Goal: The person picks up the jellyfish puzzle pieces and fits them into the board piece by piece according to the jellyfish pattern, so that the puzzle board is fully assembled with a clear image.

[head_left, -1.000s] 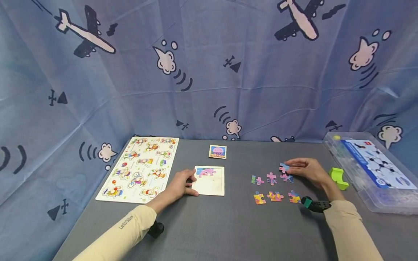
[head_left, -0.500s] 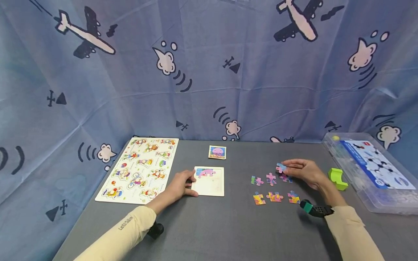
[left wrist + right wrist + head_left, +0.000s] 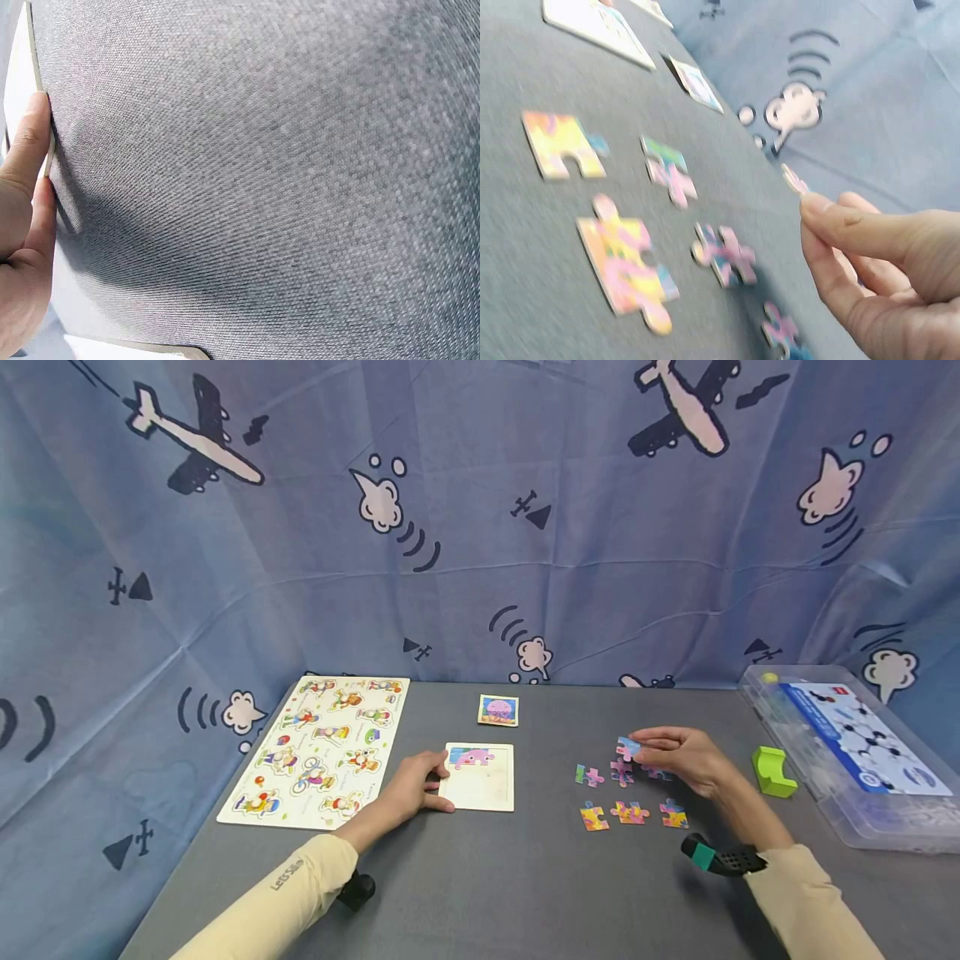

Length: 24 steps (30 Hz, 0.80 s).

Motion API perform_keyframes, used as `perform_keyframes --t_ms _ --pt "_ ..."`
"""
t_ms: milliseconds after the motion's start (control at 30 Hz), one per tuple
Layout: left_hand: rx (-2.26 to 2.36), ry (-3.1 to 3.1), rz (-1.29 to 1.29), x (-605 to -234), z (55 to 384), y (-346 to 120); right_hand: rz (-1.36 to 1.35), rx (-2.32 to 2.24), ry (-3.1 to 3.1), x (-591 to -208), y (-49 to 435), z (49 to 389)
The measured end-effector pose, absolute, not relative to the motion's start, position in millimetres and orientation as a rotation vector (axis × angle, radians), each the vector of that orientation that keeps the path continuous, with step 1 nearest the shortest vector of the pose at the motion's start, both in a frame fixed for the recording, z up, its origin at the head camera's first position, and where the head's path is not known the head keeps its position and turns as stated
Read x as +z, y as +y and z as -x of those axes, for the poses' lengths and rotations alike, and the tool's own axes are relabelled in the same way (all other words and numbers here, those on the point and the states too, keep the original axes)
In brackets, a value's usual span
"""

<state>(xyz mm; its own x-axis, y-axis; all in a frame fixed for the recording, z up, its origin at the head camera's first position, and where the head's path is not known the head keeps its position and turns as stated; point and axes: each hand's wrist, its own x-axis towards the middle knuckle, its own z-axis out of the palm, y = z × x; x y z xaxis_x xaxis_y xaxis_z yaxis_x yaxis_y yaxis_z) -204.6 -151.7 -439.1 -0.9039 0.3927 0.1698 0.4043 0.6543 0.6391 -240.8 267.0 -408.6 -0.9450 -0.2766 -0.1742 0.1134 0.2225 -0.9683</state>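
Note:
In the head view my left hand [image 3: 415,786] rests at the left edge of a square white puzzle tray [image 3: 483,787], thumb and fingers touching its rim. Joined pieces with a pink picture [image 3: 472,757] lie in the tray's upper left. My right hand [image 3: 678,758] pinches a blue-and-pink jigsaw piece [image 3: 627,747] between thumb and fingers, raised above the table. In the right wrist view that piece [image 3: 795,181] is seen nearly edge-on. Below it lie several loose jigsaw pieces, among them a yellow one [image 3: 594,817] and a green-and-pink one [image 3: 589,775].
A small octopus picture card [image 3: 498,710] lies behind the tray. To the left is a large white board [image 3: 322,752] with cartoon animals. A green curved block [image 3: 774,772] and a clear plastic case [image 3: 862,814] stand at the right. A printed curtain [image 3: 465,527] hangs behind the table.
My right hand has carried the pinched jigsaw piece leftward, from over the right-hand pieces to over the middle one. My left hand has stayed at the tray's edge.

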Motion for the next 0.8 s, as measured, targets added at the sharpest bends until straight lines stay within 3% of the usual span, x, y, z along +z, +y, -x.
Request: perform_keyframes --t_ms 800 --pt "-1.111 -2.844 0.664 -443 205 -152 0.194 -1.811 2.101 -407 192 240"
